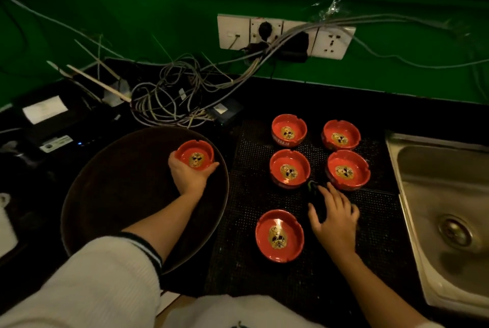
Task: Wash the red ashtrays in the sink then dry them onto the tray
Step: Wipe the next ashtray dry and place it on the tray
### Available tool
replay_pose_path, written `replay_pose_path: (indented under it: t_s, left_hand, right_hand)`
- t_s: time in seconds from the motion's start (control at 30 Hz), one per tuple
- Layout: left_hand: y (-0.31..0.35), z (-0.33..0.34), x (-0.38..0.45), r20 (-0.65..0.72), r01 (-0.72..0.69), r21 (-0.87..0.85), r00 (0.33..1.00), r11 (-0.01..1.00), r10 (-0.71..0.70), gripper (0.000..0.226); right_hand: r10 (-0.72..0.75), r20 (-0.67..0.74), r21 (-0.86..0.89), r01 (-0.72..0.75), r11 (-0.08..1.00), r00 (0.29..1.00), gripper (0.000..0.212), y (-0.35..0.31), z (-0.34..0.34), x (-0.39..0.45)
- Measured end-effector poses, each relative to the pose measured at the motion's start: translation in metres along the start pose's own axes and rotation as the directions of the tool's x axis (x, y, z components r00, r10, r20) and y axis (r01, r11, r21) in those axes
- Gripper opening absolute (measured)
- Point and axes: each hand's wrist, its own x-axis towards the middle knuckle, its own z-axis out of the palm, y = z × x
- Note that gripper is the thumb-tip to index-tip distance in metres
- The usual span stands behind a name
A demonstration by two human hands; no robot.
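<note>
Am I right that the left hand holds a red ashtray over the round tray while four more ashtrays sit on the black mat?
Not quite: the head view shows five ashtrays on the black mat, not four. The left hand does hold a red ashtray over the round tray.

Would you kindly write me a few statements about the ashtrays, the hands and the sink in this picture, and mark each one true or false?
1. The left hand holds a red ashtray over the round tray. True.
2. Three ashtrays sit on the black mat. False: five sit there, four in a block and one nearer the person.
3. The sink holds an ashtray. False: no ashtray shows in it.
4. The right hand rests on the mat over a dark object. True.
5. The ashtrays on the mat lie upside down. False: all are open side up.
</note>
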Motion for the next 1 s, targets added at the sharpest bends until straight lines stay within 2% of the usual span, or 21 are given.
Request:
replay_pose_path:
  t_s: [0.17,0.27,0.37,0.43,0.53,0.6,0.63,0.73,0.83,0.9,1.0]
  left_hand:
    - [0.001,-0.005,0.0,0.074,-0.045,0.024,0.996,0.999,0.043,0.136]
    - [0.002,-0.014,-0.013,0.147,-0.125,0.084,0.983,0.989,0.112,0.146]
    - [0.001,-0.019,-0.056,0.176,-0.269,0.0,0.948,0.963,0.264,0.134]
    - [-0.004,-0.022,-0.097,0.261,-0.379,-0.08,0.885,0.922,0.386,0.126]
    - [-0.021,-0.026,-0.151,0.489,-0.493,-0.148,0.716,0.857,0.497,0.128]
    - [-0.035,-0.024,-0.177,0.571,-0.576,-0.114,0.629,0.81,0.528,0.133]
    - [-0.041,-0.021,-0.187,0.58,-0.607,-0.086,0.614,0.79,0.534,0.133]
    - [-0.052,-0.009,-0.209,0.541,-0.618,-0.008,0.659,0.786,0.523,0.136]
    - [-0.056,0.002,-0.221,0.477,-0.587,0.084,0.734,0.805,0.484,0.13]
    - [-0.054,0.007,-0.227,0.434,-0.575,0.159,0.771,0.802,0.466,0.122]
    - [-0.046,0.015,-0.235,0.345,-0.513,0.229,0.838,0.827,0.424,0.109]
  right_hand:
    - [-0.014,-0.003,0.106,0.014,0.994,1.0,0.05,0.003,0.001,0.003]
    - [-0.023,0.001,0.157,0.022,0.987,1.0,0.046,0.003,0.002,0.003]
    - [-0.019,-0.006,0.267,0.019,0.963,1.0,0.046,0.003,-0.001,0.004]
    - [0.02,-0.055,0.398,0.003,0.917,0.998,0.042,0.001,-0.009,0.004]
    - [0.051,-0.058,0.578,-0.008,0.816,0.997,0.047,-0.009,-0.032,-0.001]
    - [-0.086,-0.023,0.626,0.082,0.776,0.996,0.05,-0.019,-0.047,-0.008]
    - [-0.192,0.002,0.627,0.148,0.765,0.981,0.049,-0.023,-0.052,-0.012]
    - [-0.489,0.11,0.587,0.34,0.734,0.865,0.044,-0.032,-0.059,-0.029]
    - [-0.642,0.163,0.468,0.514,0.719,0.75,0.042,-0.031,-0.047,-0.046]
    - [-0.64,0.15,0.366,0.559,0.744,0.754,0.042,-0.03,-0.038,-0.054]
    - [-0.619,0.055,0.207,0.598,0.775,0.783,0.032,-0.037,-0.034,-0.054]
